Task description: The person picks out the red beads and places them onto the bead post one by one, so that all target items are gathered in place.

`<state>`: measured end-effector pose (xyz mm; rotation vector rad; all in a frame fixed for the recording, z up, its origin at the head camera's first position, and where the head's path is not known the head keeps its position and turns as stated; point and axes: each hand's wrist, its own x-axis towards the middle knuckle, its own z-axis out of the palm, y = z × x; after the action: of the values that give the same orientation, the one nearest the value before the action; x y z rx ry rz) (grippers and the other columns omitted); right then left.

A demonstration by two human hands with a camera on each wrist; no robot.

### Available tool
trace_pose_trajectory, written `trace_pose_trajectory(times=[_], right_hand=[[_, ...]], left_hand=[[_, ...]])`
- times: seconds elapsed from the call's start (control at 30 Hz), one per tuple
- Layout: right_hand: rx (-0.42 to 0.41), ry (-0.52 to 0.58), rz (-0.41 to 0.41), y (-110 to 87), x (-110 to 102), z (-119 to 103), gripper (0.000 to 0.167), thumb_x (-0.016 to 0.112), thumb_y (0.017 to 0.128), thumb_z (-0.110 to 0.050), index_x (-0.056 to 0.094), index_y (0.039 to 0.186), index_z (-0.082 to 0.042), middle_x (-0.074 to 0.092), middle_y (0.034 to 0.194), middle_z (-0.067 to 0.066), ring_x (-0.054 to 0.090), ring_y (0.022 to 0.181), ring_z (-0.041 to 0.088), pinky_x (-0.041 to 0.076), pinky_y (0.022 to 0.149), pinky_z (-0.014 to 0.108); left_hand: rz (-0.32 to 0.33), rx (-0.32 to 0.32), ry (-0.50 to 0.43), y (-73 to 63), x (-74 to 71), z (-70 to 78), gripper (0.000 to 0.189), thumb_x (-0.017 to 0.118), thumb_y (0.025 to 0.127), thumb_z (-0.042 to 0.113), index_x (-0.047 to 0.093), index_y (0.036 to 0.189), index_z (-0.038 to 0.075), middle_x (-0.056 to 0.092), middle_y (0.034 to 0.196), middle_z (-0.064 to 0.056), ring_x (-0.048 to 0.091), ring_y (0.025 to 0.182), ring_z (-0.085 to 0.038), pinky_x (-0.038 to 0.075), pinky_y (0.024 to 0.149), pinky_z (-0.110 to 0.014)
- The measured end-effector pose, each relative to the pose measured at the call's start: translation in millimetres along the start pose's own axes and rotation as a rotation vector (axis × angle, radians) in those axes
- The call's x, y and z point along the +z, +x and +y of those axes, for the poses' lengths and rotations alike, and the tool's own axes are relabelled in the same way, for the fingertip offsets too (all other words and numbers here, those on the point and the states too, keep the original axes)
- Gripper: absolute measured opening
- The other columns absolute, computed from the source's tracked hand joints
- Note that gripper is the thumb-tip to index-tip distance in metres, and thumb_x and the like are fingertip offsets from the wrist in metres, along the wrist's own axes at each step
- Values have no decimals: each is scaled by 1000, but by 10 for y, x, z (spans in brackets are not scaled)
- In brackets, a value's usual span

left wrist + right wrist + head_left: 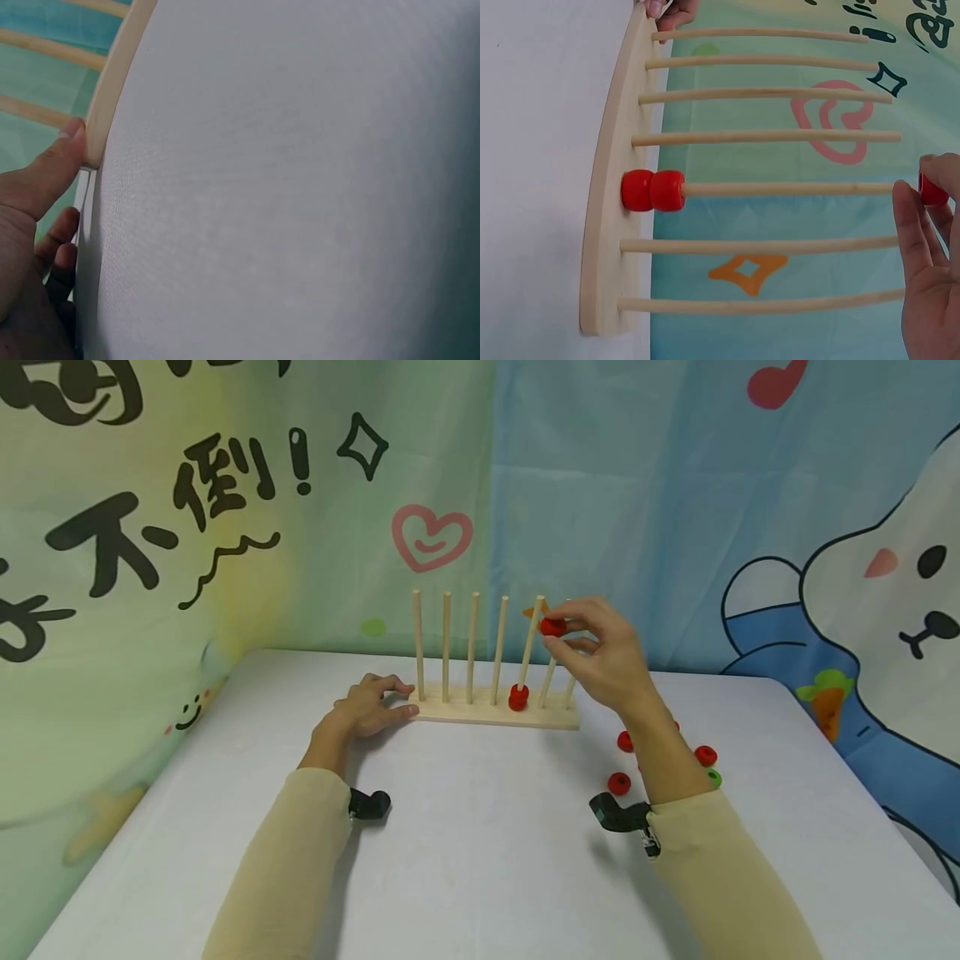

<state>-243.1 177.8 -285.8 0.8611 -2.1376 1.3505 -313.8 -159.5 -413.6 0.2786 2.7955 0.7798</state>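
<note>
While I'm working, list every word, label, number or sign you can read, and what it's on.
"不倒!": large black lettering on the backdrop, left side.
Cut off by the frame, not readable: black characters at the backdrop's top left and left edge.
No text visible on the wooden peg rack or the red bead in the right hand.

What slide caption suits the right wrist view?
Right hand pinches a red bead near a peg bearing two red beads.
</note>
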Motion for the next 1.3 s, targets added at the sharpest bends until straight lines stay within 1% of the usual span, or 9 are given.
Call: trace_pose_trajectory(times=[0.17, 0.3, 0.53, 0.77, 0.93, 1.1, 1.3], right_hand=[[-4, -12, 12, 30, 35, 5, 28, 64, 87, 12, 62, 115, 10, 55, 115, 23, 61, 97, 35, 54, 84, 28], [-6, -8, 37, 59, 62, 11, 28, 63, 88, 13, 63, 116, 10, 55, 116, 22, 62, 98, 35, 54, 86, 30], [-2, -6, 96, 134, 131, 0, 28, 65, 86, 12, 63, 114, 9, 57, 112, 22, 64, 94, 34, 55, 83, 30], [2, 17, 111, 188, 160, 12, 30, 65, 87, 11, 61, 117, 10, 56, 113, 23, 64, 91, 34, 56, 79, 27], [-1, 3, 131, 209, 176, 11, 30, 66, 87, 10, 62, 117, 9, 56, 112, 24, 64, 89, 34, 56, 76, 24], [27, -7, 167, 235, 209, 10, 30, 66, 88, 7, 61, 118, 9, 56, 109, 23, 65, 83, 34, 55, 74, 23], [73, -19, 202, 272, 231, 1, 29, 65, 89, 6, 62, 118, 9, 56, 110, 23, 65, 77, 36, 55, 70, 21]], left_hand=[[5, 3, 4, 6, 5, -7, 50, 63, 90, 57, 59, 132, 31, 36, 150, -12, 35, 134, -41, 28, 100, -64], [11, 7, 1, 2, 6, -16, 49, 63, 90, 57, 59, 132, 31, 36, 151, -12, 35, 134, -41, 28, 100, -63], [9, -1, -9, 6, 6, -19, 50, 64, 89, 57, 59, 132, 32, 35, 151, -12, 34, 135, -40, 27, 100, -63], [5, -3, -9, 5, 7, -19, 49, 64, 90, 57, 59, 132, 32, 35, 151, -11, 34, 135, -40, 27, 100, -62], [9, -2, -11, 12, 5, -19, 50, 64, 89, 57, 59, 132, 32, 36, 150, -11, 34, 135, -39, 27, 100, -61], [9, -3, -19, 9, 4, -23, 50, 64, 89, 57, 59, 132, 32, 35, 151, -10, 33, 135, -38, 26, 101, -61], [8, 2, -17, 12, 8, -41, 50, 64, 89, 58, 59, 131, 32, 35, 151, -10, 33, 134, -38, 27, 100, -61]])
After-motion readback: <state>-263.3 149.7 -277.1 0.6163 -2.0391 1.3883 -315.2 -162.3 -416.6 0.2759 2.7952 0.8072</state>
